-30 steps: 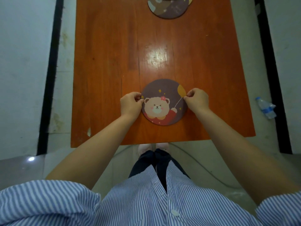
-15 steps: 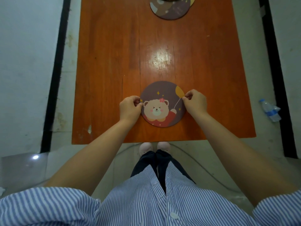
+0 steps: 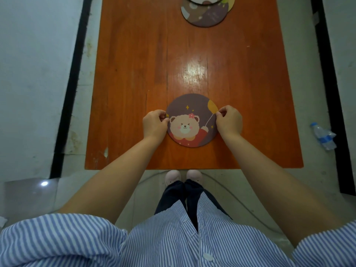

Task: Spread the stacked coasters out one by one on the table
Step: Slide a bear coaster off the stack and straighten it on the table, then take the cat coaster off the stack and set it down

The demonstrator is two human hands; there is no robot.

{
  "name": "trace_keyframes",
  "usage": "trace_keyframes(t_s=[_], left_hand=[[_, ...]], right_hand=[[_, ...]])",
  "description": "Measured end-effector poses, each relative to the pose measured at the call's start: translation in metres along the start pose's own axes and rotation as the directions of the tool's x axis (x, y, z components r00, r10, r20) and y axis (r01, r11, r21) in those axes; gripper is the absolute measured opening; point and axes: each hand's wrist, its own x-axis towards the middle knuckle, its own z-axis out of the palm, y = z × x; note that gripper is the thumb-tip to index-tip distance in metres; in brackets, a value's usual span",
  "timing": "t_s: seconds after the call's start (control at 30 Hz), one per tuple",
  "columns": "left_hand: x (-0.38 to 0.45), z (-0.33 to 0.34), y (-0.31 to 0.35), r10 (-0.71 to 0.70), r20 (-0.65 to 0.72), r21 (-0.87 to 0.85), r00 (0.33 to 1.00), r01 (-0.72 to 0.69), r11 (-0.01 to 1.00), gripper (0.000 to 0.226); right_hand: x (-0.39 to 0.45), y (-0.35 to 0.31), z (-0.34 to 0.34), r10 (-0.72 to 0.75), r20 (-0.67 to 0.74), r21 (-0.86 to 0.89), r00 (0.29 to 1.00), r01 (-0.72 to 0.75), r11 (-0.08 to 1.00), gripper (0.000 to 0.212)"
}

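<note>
A round purple coaster with a cartoon bear and a yellow balloon lies near the front of the orange wooden table. My left hand pinches its left edge. Its right edge is pinched by my right hand. At the table's far edge sits a loose stack of coasters, the upper ones shifted off the purple bottom one and partly cut off by the frame.
A plastic water bottle lies on the floor to the right of the table. My feet in pale slippers stand just below the table's front edge. A thin cable runs across the floor.
The bear coaster and both hands sit slightly nearer the table's front edge than a second ago; the grip on both edges is unchanged.
</note>
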Motion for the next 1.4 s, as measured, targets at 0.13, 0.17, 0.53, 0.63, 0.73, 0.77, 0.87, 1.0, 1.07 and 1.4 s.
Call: trace_keyframes(t_s=[0.13, 0.17, 0.53, 0.63, 0.73, 0.77, 0.87, 1.0, 1.07, 1.4], left_hand=[[0.001, 0.001, 0.0, -0.007, -0.005, 0.003, 1.0, 0.007, 1.0, 0.026], [0.0, 0.001, -0.001, -0.009, -0.008, 0.005, 1.0, 0.009, 1.0, 0.026], [0.008, -0.001, 0.001, -0.007, 0.08, 0.154, 0.997, -0.005, 0.988, 0.026], [0.015, -0.015, -0.004, 0.025, 0.121, 0.234, 0.992, -0.053, 0.971, 0.028], [0.032, -0.042, -0.019, 0.039, 0.165, 0.309, 0.985, -0.09, 0.947, 0.031], [0.039, -0.053, -0.025, 0.047, 0.166, 0.332, 0.985, -0.101, 0.938, 0.03], [0.069, -0.093, -0.048, 0.104, 0.153, 0.433, 0.983, -0.162, 0.887, 0.026], [0.117, -0.152, -0.086, 0.198, 0.18, 0.531, 0.964, -0.265, 0.805, 0.023], [0.139, -0.181, -0.107, 0.288, 0.203, 0.564, 0.936, -0.352, 0.747, 0.024], [0.24, -0.282, -0.165, 0.49, 0.326, 0.582, 0.809, -0.58, 0.57, 0.023]], right_hand=[[-0.001, -0.005, 0.001, 0.015, -0.006, 0.007, 1.0, -0.015, 1.0, 0.017], [-0.001, -0.006, 0.002, 0.015, -0.008, 0.01, 1.0, -0.015, 1.0, 0.017], [0.002, -0.01, -0.003, -0.084, 0.043, -0.215, 0.996, 0.091, 0.972, 0.027], [0.003, -0.027, -0.003, -0.172, 0.02, -0.31, 0.985, 0.169, 0.936, 0.028], [0.005, -0.067, 0.012, -0.291, 0.058, -0.315, 0.955, 0.294, 0.903, 0.026], [0.005, -0.083, 0.02, -0.331, 0.068, -0.308, 0.941, 0.336, 0.89, 0.025], [0.003, -0.139, 0.051, -0.414, 0.092, -0.285, 0.906, 0.422, 0.86, 0.023], [-0.002, -0.211, 0.102, -0.45, 0.066, -0.257, 0.891, 0.451, 0.855, 0.023], [-0.005, -0.243, 0.127, -0.433, 0.019, -0.263, 0.901, 0.422, 0.867, 0.023], [-0.004, -0.349, 0.194, -0.247, -0.127, -0.277, 0.961, 0.205, 0.939, 0.029]])
